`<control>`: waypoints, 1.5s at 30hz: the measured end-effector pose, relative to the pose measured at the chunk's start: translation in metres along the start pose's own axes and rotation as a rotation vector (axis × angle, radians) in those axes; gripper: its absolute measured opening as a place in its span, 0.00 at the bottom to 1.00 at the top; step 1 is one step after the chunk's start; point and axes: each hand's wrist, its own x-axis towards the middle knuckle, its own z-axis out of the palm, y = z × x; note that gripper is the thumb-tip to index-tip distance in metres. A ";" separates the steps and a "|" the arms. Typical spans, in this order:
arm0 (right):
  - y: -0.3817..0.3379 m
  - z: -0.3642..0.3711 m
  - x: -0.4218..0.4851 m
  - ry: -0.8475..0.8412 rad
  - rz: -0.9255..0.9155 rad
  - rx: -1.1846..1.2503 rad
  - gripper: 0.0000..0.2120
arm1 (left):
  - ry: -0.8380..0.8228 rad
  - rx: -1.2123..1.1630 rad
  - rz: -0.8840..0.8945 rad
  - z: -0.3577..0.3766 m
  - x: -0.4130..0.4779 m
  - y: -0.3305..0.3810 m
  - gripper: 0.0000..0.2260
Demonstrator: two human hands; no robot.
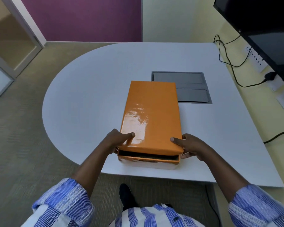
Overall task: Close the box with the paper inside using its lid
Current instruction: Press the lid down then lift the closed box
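Observation:
A glossy orange lid (152,112) lies over an orange box (147,162) near the table's front edge. The lid's near end is tilted up, leaving a dark gap above the box's front rim. My left hand (118,140) grips the lid's near left corner, thumb on top. My right hand (187,145) grips the near right corner the same way, fingers down the side. The paper inside is hidden by the lid.
The box stands on a pale grey table (88,89) with a rounded left end. A grey cable hatch (192,86) is set into the top behind the box. Black cables (226,59) and a dark monitor (266,30) lie at the right, by the wall.

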 end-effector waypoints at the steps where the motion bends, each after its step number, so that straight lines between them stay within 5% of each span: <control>1: 0.000 0.000 -0.001 -0.007 -0.002 0.010 0.26 | -0.007 -0.012 -0.002 -0.001 -0.003 0.000 0.32; 6: 0.030 0.009 -0.018 -0.111 0.004 0.012 0.32 | -0.083 -0.038 -0.097 0.014 -0.036 -0.030 0.42; 10: 0.036 0.012 -0.018 -0.119 0.004 0.078 0.41 | -0.061 -0.046 -0.049 0.018 -0.039 -0.035 0.39; 27: 0.053 0.016 -0.021 -0.252 -0.023 0.200 0.48 | 0.006 -0.107 0.030 0.028 -0.045 -0.057 0.46; 34: 0.055 0.014 -0.020 -0.278 -0.041 0.189 0.47 | 0.010 -0.126 0.028 0.030 -0.050 -0.061 0.54; 45: 0.054 0.009 -0.017 -0.327 -0.034 0.142 0.43 | -0.003 -0.142 0.026 0.030 -0.048 -0.062 0.52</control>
